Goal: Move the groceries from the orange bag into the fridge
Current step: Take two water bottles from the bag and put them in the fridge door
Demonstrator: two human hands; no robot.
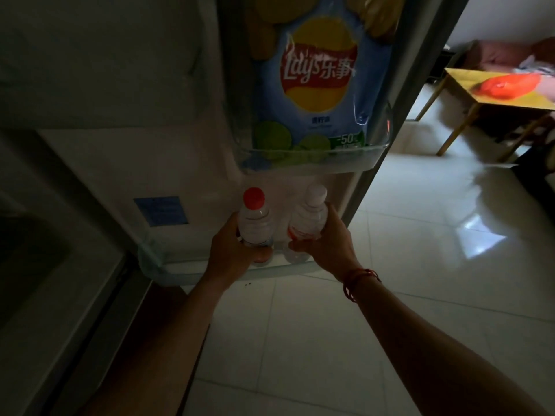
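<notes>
We find the work at the placing step. Two bottles are being set into the lower door shelf point(180, 270) of the open fridge.

Left hand point(231, 247): fingers curled round the body of the red-capped bottle point(255, 223). The bottle stands upright, its base down inside the shelf. Whether it bears on the shelf floor we cannot tell.

Right hand point(324, 238): fingers wrapped round the white-capped bottle point(309, 217). This one sits just right of the first, tilted slightly, its lower part behind the shelf's clear front wall.

Directly above the shelf, a bag of crisps point(318, 85) already stands in the upper door bin point(300, 157). Well to the right of the shelf and far beyond it, the orange bag point(507, 85) lies on a yellow table point(468, 79). Its contents are too blurred to read.

In our judgement the next move calls for seating both bottles squarely, straightening the right-hand one, then loosening each grip without tipping either. A return to the bag would follow, should anything remain there.
</notes>
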